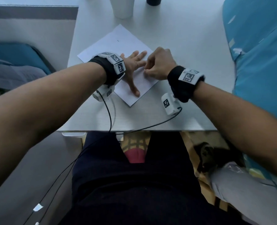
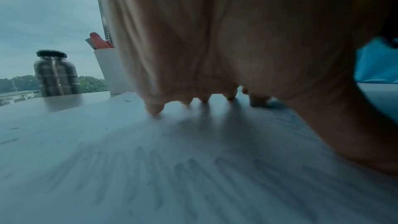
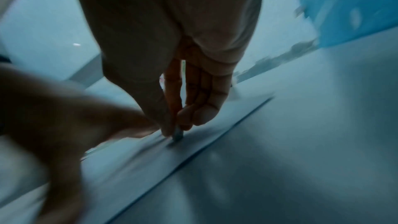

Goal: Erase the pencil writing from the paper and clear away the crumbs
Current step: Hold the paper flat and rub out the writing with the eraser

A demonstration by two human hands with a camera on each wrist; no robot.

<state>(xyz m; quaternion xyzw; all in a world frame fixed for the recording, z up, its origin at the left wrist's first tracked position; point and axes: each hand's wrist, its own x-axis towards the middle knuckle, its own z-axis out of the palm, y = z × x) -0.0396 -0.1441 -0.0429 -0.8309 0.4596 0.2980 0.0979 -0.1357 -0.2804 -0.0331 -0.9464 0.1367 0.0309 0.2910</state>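
Note:
A white sheet of paper (image 1: 115, 41) lies at an angle on the white table (image 1: 183, 46). Faint pencil writing (image 2: 193, 176) covers the sheet under my left palm in the left wrist view. My left hand (image 1: 135, 62) lies flat on the paper with fingers spread, pressing it down. My right hand (image 1: 148, 69) sits just right of it, fingers curled, pinching a small eraser (image 3: 178, 134) whose tip touches the paper (image 3: 150, 159). The eraser (image 2: 258, 102) also shows beyond my left fingertips. A dark crumb (image 2: 127, 100) lies on the sheet's far part.
A white cup (image 1: 123, 7) holding orange-handled things (image 2: 99, 41) and a dark jar (image 2: 56, 74) stand at the table's far edge. Blue fabric (image 1: 261, 46) borders the table on the right. Cables (image 1: 109, 114) run from my wrists over the near edge.

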